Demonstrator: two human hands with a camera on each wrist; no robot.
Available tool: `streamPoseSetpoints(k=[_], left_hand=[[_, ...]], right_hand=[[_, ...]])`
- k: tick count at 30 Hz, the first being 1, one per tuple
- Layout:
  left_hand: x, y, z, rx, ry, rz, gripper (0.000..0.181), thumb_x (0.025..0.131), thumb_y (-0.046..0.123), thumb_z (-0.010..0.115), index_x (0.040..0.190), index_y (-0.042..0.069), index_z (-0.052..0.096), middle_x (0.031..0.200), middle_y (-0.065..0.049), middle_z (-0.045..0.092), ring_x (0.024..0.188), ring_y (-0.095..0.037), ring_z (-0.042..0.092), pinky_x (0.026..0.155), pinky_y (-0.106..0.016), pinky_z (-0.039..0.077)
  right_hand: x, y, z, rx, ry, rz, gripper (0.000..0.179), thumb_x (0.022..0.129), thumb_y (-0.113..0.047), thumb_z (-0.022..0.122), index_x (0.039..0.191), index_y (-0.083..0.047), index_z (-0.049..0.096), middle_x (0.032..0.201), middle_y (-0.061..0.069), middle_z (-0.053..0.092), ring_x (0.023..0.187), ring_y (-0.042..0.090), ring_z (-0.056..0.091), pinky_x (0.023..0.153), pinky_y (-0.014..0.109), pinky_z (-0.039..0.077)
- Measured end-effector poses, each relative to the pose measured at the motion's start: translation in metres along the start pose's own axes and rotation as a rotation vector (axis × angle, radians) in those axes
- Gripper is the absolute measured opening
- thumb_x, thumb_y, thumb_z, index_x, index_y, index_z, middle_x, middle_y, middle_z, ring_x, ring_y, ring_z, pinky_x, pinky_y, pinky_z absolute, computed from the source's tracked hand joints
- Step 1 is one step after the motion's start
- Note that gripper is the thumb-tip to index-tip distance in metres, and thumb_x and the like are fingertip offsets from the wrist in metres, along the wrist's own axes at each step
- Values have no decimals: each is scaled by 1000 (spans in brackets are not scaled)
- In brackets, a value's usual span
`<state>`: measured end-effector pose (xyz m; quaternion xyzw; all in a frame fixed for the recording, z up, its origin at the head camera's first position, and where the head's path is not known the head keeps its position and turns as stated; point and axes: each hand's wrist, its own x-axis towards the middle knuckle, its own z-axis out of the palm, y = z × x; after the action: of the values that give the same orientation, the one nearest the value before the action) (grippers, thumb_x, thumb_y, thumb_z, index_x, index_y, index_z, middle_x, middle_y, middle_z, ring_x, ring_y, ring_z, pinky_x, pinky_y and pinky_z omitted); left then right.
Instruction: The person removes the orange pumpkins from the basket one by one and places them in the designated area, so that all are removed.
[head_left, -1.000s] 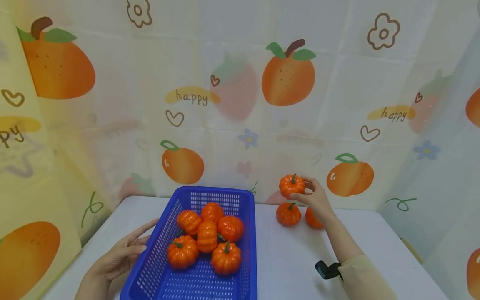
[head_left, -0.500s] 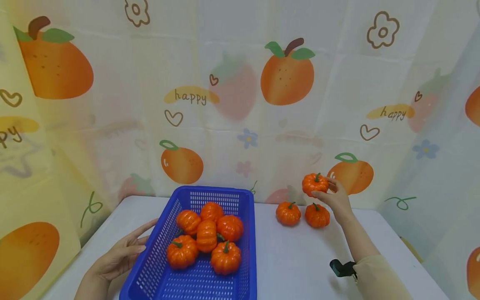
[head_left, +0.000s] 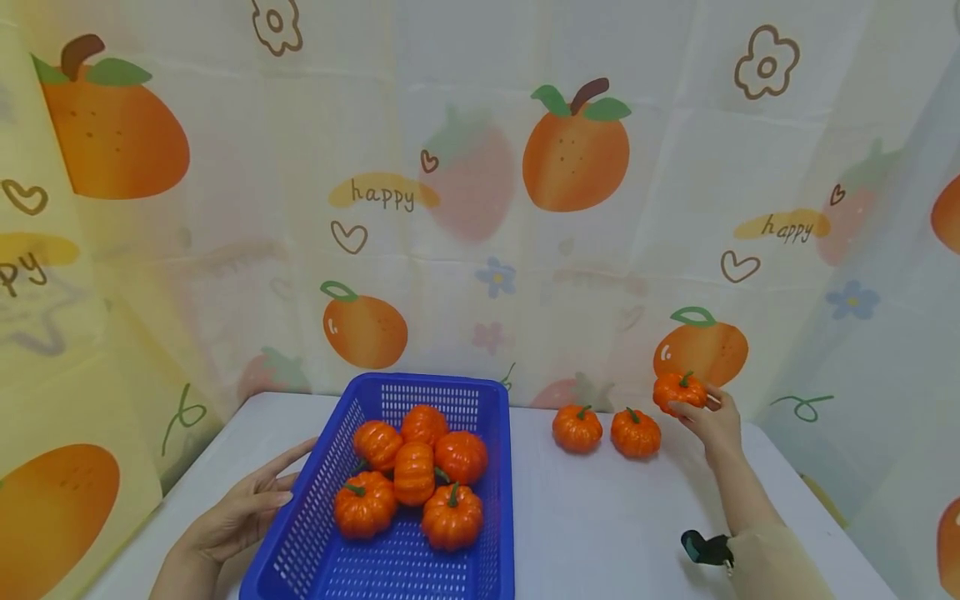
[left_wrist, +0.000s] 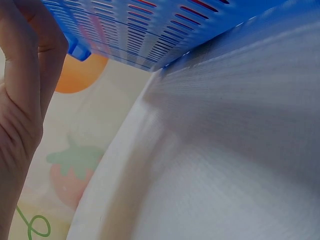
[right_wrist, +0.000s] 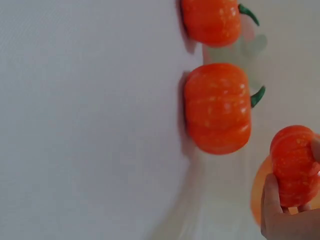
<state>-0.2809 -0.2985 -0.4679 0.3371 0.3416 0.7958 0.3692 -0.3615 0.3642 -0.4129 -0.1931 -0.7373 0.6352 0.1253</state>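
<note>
My right hand point(head_left: 716, 423) pinches a small orange pumpkin point(head_left: 678, 393) with a green stem, held up off the table at the back right. The right wrist view shows thumb and fingers around this pumpkin point(right_wrist: 294, 160). Just left of it, two similar pumpkins, one point(head_left: 577, 429) and another point(head_left: 636, 433), stand upright in a row on the table. A blue plastic basket point(head_left: 507, 492) holds several more pumpkins point(head_left: 452, 517), some lying on their sides. My left hand point(head_left: 238, 510) rests with loosely extended fingers against the basket's left side; part of its fingers is hidden behind the rim in the left wrist view.
The white table point(head_left: 592, 525) runs back to a fruit-patterned curtain point(head_left: 480, 275), which also hangs along both sides. A dark strap-like piece point(head_left: 707, 548) sits at my right sleeve point(head_left: 776, 562).
My right hand has carried its pumpkin rightward and then lower, past the two standing pumpkins, uncovering the second one. The left hand and basket have stayed in place.
</note>
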Motion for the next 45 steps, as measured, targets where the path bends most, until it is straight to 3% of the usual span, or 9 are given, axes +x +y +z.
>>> streamPoseSetpoints(k=[4, 11, 19, 30, 31, 34, 37, 39, 45], left_hand=[[1, 0, 0, -7, -7, 1, 72, 99, -9, 2, 159, 28, 12, 160, -13, 36, 140, -35, 47, 112, -47, 43], [0, 0, -1, -3, -32, -8, 72, 99, -8, 1, 159, 29, 9, 162, -12, 32, 142, -36, 45, 113, -47, 42], [0, -2, -1, 3, -25, -2, 71, 100, -7, 3, 159, 30, 9, 162, -12, 34, 141, -35, 46, 113, -47, 42], [0, -1, 2, -11, -7, 4, 71, 99, -8, 3, 159, 29, 14, 160, -12, 36, 141, -36, 46, 114, -47, 41], [0, -1, 2, -10, -6, 5, 71, 100, -8, 3, 159, 29, 14, 160, -12, 36, 141, -36, 46, 114, -47, 42], [0, -1, 3, -12, 9, 6, 70, 100, -8, 5, 159, 29, 16, 160, -12, 38, 140, -36, 47, 113, -47, 42], [0, -1, 3, -18, 24, 8, 70, 100, -8, 5, 159, 28, 17, 158, -13, 39, 139, -36, 48, 112, -48, 42], [-1, -1, 3, -25, 22, 9, 70, 100, -8, 4, 159, 27, 17, 159, -13, 39, 139, -37, 48, 112, -48, 42], [0, -1, 1, -2, -18, 6, 70, 100, -8, 3, 160, 29, 10, 161, -13, 35, 141, -36, 46, 113, -48, 42]], right_hand=[[2, 11, -8, 13, 43, 38, 92, 86, -12, 74, 156, -2, 16, 149, 22, 31, 117, 25, 48, 62, 9, 55], [4, 28, -15, 18, 64, 58, 89, 88, -11, 71, 155, 2, 13, 156, 31, 25, 129, 34, 40, 56, 7, 53], [2, 48, -19, -178, 91, 31, 86, 89, -18, 68, 152, 10, 17, 150, 37, 29, 134, 44, 35, 54, 0, 34], [1, 57, -19, -205, 116, 40, 82, 88, -16, 67, 149, 11, 20, 144, 38, 32, 126, 47, 41, 53, 8, 50], [1, 56, -19, -212, 119, 40, 83, 88, -17, 68, 149, 11, 21, 144, 38, 32, 126, 47, 41, 55, 11, 53], [0, 55, -19, -235, 124, 67, 86, 88, -22, 69, 151, 10, 20, 147, 38, 31, 130, 47, 39, 84, 29, 62], [-1, 56, -21, -263, 122, 92, 89, 88, -27, 68, 151, 11, 19, 150, 39, 29, 135, 49, 36, 108, 48, 47], [-1, 56, -21, -289, 120, 96, 88, 88, -27, 66, 151, 13, 19, 150, 40, 28, 137, 50, 34, 113, 53, 39], [0, 57, -23, -308, 110, 92, 87, 89, -25, 65, 151, 12, 17, 151, 40, 27, 139, 51, 31, 116, 54, 37]])
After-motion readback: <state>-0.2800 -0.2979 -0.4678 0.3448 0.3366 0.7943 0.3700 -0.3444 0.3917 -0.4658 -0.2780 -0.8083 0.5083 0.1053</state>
